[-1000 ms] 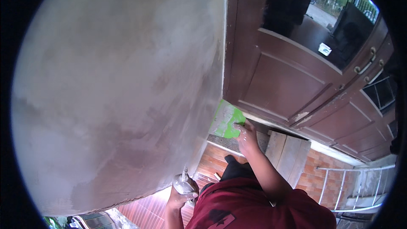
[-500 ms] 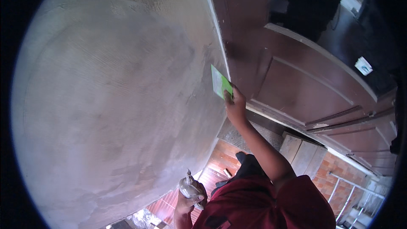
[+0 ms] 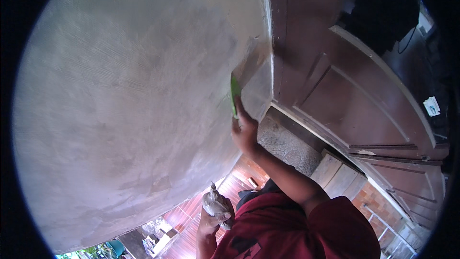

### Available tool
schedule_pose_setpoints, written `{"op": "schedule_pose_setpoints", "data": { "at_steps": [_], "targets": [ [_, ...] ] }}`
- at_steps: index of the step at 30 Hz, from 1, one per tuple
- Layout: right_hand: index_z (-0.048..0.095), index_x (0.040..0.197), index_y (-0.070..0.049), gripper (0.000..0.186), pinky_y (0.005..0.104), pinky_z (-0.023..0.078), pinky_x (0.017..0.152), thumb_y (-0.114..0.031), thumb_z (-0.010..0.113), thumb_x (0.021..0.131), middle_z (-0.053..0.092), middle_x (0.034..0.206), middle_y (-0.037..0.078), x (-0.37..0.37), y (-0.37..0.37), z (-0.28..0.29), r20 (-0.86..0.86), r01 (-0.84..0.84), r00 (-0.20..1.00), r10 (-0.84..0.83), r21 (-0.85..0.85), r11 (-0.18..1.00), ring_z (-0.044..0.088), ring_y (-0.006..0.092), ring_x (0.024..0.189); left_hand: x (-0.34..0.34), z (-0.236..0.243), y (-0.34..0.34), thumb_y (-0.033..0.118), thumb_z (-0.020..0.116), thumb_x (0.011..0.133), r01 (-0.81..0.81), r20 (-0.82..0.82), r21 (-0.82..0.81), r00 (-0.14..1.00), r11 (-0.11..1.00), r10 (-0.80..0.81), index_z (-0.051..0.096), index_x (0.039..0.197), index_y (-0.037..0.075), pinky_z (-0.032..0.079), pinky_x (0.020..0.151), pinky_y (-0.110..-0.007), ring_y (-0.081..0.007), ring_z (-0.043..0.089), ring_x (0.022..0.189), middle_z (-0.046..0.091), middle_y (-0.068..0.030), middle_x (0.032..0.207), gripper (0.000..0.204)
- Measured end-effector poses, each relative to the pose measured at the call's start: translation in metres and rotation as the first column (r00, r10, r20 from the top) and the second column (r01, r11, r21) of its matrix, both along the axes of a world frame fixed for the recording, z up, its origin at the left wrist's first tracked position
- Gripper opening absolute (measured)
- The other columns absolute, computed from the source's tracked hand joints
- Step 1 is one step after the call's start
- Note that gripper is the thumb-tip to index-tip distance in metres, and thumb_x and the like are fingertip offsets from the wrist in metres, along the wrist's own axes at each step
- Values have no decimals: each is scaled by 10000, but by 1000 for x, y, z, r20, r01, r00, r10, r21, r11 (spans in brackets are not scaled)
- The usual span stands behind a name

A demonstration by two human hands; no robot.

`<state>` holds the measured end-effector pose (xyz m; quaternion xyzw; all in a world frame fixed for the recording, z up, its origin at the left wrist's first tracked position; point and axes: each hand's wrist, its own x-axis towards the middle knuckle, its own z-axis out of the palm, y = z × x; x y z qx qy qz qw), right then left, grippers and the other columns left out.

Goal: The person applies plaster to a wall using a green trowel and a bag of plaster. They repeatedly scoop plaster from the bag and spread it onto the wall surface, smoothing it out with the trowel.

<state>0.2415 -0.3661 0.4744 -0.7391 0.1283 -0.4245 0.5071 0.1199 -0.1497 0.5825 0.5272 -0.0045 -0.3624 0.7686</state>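
My right hand [image 3: 244, 132] grips a thin green spreader [image 3: 235, 96], seen nearly edge-on against the grey plastered wall [image 3: 124, 96]. A fresh darker streak runs up and right from the blade toward the wall's edge by the door. Low at the bottom, close to my maroon shirt, my left hand [image 3: 211, 220] is closed round a grey, putty-smeared bundle [image 3: 215, 204] with a twisted top, which looks like a plastic bag; exactly what it is I cannot make out.
A brown panelled door [image 3: 350, 105] with dark glass fills the right. Below it are a stone step [image 3: 287, 141], wooden boards [image 3: 326, 170] and a white metal railing [image 3: 393, 237]. Tiled floor [image 3: 369, 196], a small cylindrical object [image 3: 252, 182] and some plants [image 3: 91, 252] show lower down.
My right hand has risen from low by the wall's corner and then swung left along the wall, the spreader turning edge-on. My left hand keeps its hold on the bundle.
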Motion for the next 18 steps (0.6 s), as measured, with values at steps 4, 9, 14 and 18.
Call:
{"op": "schedule_pose_setpoints", "data": {
  "at_steps": [4, 9, 14, 18],
  "targets": [
    [414, 1371, 16, 667, 339, 521, 890, 151, 534, 729, 475, 1333, 275, -13, 48, -3, 23, -59, 998, 59, -12, 998, 562, 364, 1141, -3, 3, 2, 89, 815, 626, 7, -36, 18, 999, 1000, -7, 474, 857, 61, 432, 414, -319, -181, 489, 488, 477, -52, 611, 414],
    [436, 1353, 13, 664, 371, 509, 917, 142, 523, 708, 451, 1336, 302, -46, 100, 3, 62, -241, 969, 239, 31, 970, 518, 384, 1185, -9, 12, 4, 84, 826, 617, 123, -13, -105, 992, 987, -126, 465, 842, 63, 443, 421, -323, -202, 516, 511, 509, -72, 622, 427],
    [478, 1340, -22, 531, 317, 541, 740, 59, 548, 821, 588, 1186, 273, -91, 96, 15, 45, -517, 850, 525, 270, 813, 680, 283, 938, -3, 17, -8, 64, 827, 617, 276, 14, -152, 961, 949, -277, 461, 830, 63, 466, 440, -343, -225, 541, 554, 538, -99, 638, 424],
    [537, 1220, 42, 401, 286, 494, 730, -185, 597, 894, 648, 967, 132, -114, 52, 30, 20, -435, 838, 546, 629, 645, 592, 127, 798, 2, 20, -17, 103, 826, 639, 282, 31, -241, 958, 928, -284, 462, 843, 58, 496, 451, -336, -241, 568, 536, 544, -122, 640, 419]
  ]
}}
